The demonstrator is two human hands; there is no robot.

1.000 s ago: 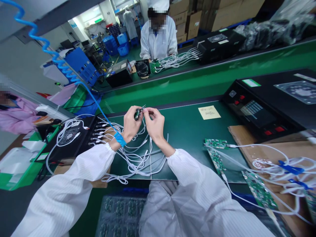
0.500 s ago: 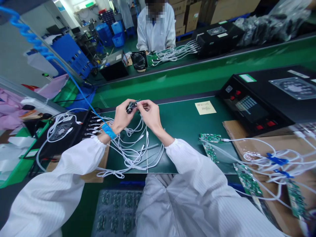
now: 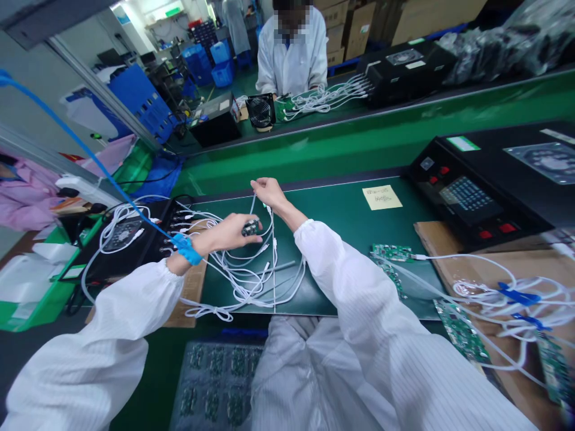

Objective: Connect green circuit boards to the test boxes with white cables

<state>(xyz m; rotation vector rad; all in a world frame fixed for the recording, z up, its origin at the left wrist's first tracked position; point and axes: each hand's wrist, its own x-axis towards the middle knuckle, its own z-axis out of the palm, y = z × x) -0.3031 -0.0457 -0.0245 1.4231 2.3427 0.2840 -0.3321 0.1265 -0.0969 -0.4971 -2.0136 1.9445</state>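
Observation:
My left hand (image 3: 231,232) holds a small dark circuit module (image 3: 251,227) low over a tangle of white cables (image 3: 251,275) on the dark green mat (image 3: 341,221). A blue wrist strap (image 3: 187,249) with a blue coiled cord is on that wrist. My right hand (image 3: 268,191) is raised farther back over the mat, pinching one white cable (image 3: 254,203) that hangs down toward the tangle. Both arms are in white sleeves.
A black multi-port box (image 3: 135,239) with plugged cables sits at left. A black tester (image 3: 489,185) stands at right, a yellow note (image 3: 381,197) beside it. Green boards (image 3: 458,329) on white cables lie at lower right. A person in white (image 3: 294,51) works across the green conveyor.
My hands have parted: the left dropped toward me with the module, and the right moved back and lifted a white cable. The view shifted slightly.

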